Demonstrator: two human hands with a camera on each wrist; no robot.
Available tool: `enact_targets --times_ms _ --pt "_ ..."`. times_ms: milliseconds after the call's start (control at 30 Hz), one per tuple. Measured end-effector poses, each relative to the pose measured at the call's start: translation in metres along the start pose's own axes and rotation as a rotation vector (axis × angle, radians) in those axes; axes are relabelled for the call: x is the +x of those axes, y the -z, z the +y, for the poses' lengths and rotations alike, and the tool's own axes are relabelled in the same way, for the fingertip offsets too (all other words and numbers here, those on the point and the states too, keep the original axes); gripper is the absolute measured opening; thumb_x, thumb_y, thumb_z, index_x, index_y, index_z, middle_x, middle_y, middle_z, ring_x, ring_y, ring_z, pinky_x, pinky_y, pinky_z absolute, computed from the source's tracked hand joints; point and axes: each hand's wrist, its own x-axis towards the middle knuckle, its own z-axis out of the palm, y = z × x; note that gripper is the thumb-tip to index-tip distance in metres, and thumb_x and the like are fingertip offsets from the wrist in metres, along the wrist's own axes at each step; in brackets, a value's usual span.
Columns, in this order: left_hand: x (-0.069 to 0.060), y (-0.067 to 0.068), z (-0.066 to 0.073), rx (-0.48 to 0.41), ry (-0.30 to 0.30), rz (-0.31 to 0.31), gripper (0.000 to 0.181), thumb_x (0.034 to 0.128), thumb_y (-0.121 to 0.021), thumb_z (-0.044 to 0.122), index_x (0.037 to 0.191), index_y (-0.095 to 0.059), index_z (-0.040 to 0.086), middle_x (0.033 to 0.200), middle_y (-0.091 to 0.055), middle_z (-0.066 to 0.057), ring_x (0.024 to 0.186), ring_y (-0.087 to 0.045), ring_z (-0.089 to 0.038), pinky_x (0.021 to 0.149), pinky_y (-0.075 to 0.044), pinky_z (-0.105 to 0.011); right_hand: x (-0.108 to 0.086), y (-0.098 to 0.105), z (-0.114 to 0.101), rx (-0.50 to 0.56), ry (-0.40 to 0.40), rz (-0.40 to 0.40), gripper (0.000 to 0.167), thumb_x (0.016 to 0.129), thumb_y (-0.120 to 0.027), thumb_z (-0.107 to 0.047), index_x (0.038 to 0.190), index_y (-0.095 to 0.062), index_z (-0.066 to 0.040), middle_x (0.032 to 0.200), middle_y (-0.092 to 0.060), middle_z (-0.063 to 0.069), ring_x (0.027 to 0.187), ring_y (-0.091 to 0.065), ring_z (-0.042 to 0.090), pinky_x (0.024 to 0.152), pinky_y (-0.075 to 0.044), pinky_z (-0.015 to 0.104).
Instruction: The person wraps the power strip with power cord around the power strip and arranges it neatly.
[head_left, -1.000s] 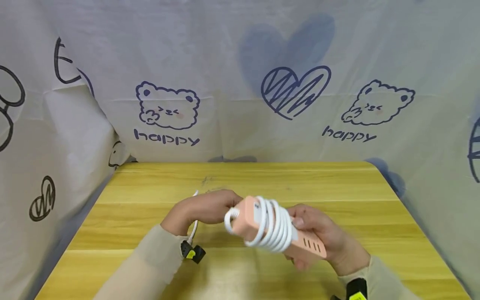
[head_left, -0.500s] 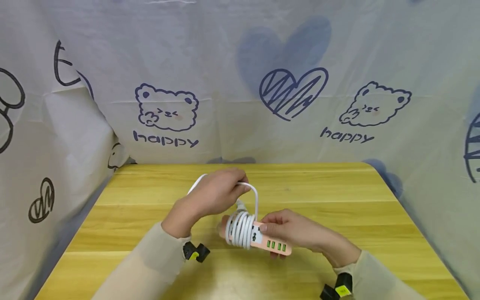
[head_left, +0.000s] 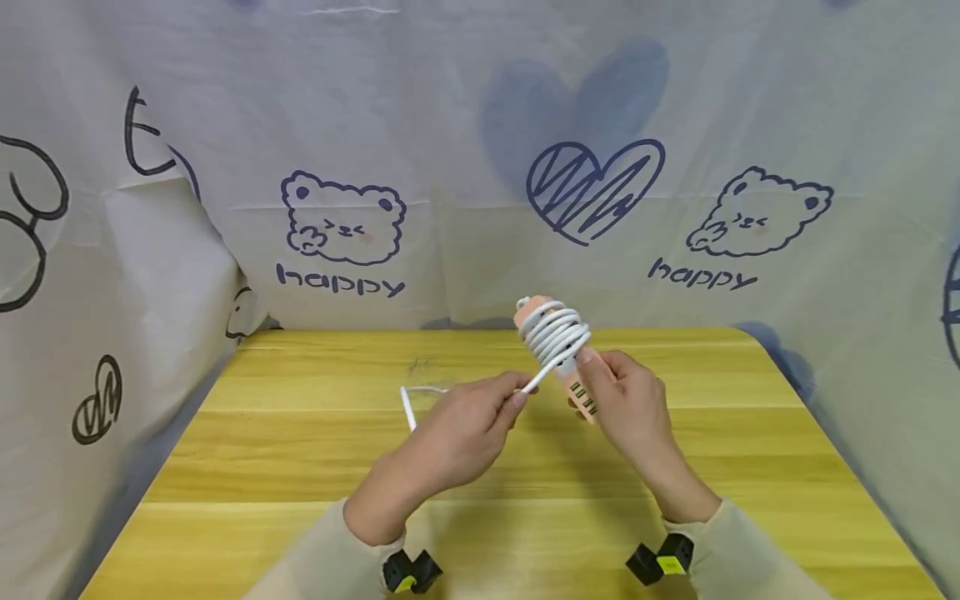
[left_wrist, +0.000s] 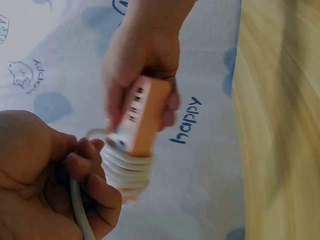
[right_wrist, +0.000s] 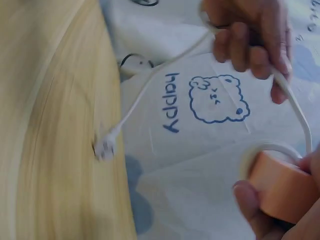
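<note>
My right hand [head_left: 633,408] grips the lower end of a peach-coloured power strip [head_left: 581,392], which is tilted up above the table. Several turns of its white cord [head_left: 553,333] wrap round the strip's upper half. Between thumb and fingers, my left hand [head_left: 465,425] pinches the free run of cord just left of the strip and holds it taut. Green-lined USB slots show on the strip's face, and in the left wrist view the curled fingers [left_wrist: 85,165] close on the cord. The cord's white plug [right_wrist: 105,147] hangs loose in the right wrist view.
A yellow wooden table [head_left: 300,458] lies below both hands. Behind and beside it hangs a pale cloth [head_left: 465,250] printed with bears, hearts and the word happy. Black wrist cameras [head_left: 412,571] sit on both sleeves.
The strip has risen away from me and swung to point up and forward. My left hand has drawn the cord down, toward me, from above the strip to its left side.
</note>
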Motion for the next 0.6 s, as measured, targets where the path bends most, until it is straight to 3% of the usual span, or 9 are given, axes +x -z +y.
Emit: enact_targets --times_ms 133,233,333,467,533,600 --pt "-0.002 -0.002 -0.007 -0.032 0.056 -0.027 0.018 0.1140 -0.049 0.027 0.110 -0.064 0.019 0.070 -0.048 0.005 0.054 -0.039 -0.010 0.052 -0.035 -0.028 0.003 0.014 -0.004 0.442 -0.117 -0.008 0.050 0.110 -0.057 -0.039 0.123 -0.066 0.009 0.095 -0.076 0.012 0.070 -0.077 0.018 0.064 -0.064 0.036" --pt "-0.003 0.002 -0.013 -0.028 0.103 -0.022 0.020 0.1134 -0.050 0.030 0.100 -0.060 0.020 0.067 -0.043 0.004 0.052 -0.034 -0.012 0.050 -0.032 -0.028 0.005 0.029 -0.010 0.693 -0.110 0.000 0.052 0.110 -0.056 -0.037 0.129 -0.061 0.010 0.097 -0.077 0.010 0.071 -0.078 0.019 0.066 -0.064 0.034" --pt "-0.003 0.007 -0.014 -0.018 0.133 0.003 0.021 0.1126 -0.052 0.032 0.097 -0.060 0.020 0.065 -0.042 0.003 0.051 -0.033 -0.013 0.050 -0.030 -0.028 0.004 0.040 -0.016 0.826 -0.063 -0.036 0.053 0.110 -0.057 -0.040 0.135 -0.057 0.007 0.102 -0.077 0.012 0.073 -0.079 0.021 0.067 -0.064 0.033" --pt "-0.001 0.011 -0.011 -0.084 0.162 0.024 0.019 0.1111 -0.056 0.032 0.096 -0.062 0.021 0.069 -0.055 0.002 0.051 -0.040 -0.012 0.048 -0.033 -0.027 -0.002 0.046 -0.023 0.887 0.008 -0.116 0.053 0.110 -0.056 -0.040 0.139 -0.058 0.005 0.111 -0.076 0.014 0.077 -0.079 0.023 0.069 -0.064 0.035" --pt "0.002 0.012 -0.011 -0.144 0.151 0.003 0.018 0.1108 -0.056 0.031 0.097 -0.063 0.022 0.073 -0.061 0.003 0.051 -0.044 -0.012 0.047 -0.035 -0.025 -0.005 0.049 -0.025 0.938 0.038 -0.168 0.051 0.111 -0.053 -0.040 0.139 -0.058 0.003 0.111 -0.075 0.014 0.077 -0.078 0.023 0.067 -0.064 0.033" --pt "0.005 0.012 -0.011 -0.176 0.114 -0.027 0.018 0.1111 -0.056 0.032 0.097 -0.064 0.023 0.075 -0.061 0.004 0.053 -0.045 -0.011 0.049 -0.036 -0.024 -0.007 0.052 -0.026 1.032 0.063 -0.269 0.046 0.113 -0.048 -0.038 0.138 -0.057 -0.001 0.110 -0.073 0.013 0.077 -0.077 0.022 0.067 -0.064 0.031"
